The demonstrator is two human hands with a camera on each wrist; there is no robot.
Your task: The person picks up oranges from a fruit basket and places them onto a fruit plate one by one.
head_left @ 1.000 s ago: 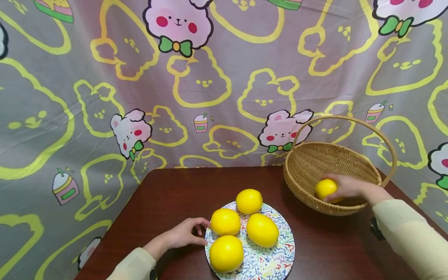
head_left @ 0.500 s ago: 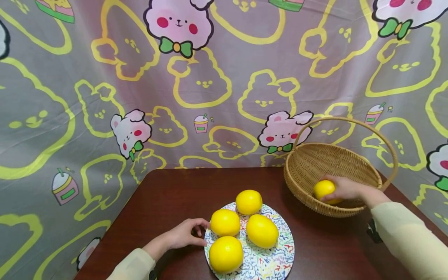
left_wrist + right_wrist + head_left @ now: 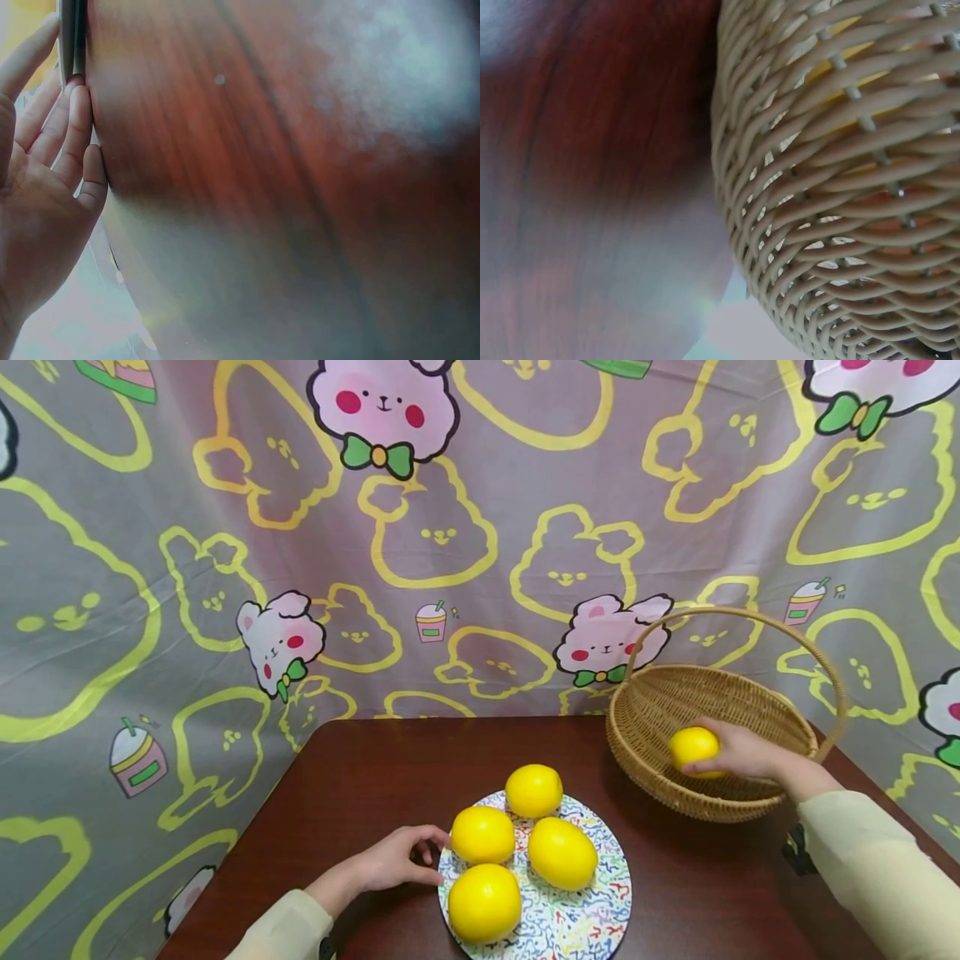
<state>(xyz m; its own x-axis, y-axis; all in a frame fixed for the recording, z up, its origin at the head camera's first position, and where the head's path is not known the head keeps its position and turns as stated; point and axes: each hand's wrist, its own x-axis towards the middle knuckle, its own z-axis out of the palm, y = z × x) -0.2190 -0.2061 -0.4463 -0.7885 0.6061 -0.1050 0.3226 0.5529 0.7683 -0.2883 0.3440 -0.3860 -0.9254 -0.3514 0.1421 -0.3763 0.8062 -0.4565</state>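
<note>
In the head view my right hand [image 3: 738, 750] reaches into the tilted wicker basket [image 3: 637, 760] and grips a yellow lemon [image 3: 693, 747] with thumb and fingers. The basket's woven wall [image 3: 825, 187] hides that hand in the right wrist view; some yellow shows through the gaps. At the left rim of a round patterned plate [image 3: 577, 927], my left hand [image 3: 397, 860] touches the edge with relaxed, spread fingers and thumb. Several lemons lie on the plate: one at the back [image 3: 534, 791], one at the left [image 3: 482, 835], one at the right [image 3: 562, 853], one in front [image 3: 484, 903].
A dark brown wooden table [image 3: 405, 760] bears the plate and basket. The basket's tall arched handle [image 3: 817, 647] rises above my right forearm. Behind the table hangs a patterned cloth [image 3: 480, 543].
My right hand has raised the lemon a little inside the basket and shifted it slightly left. My left hand, the plate and its lemons have stayed in place.
</note>
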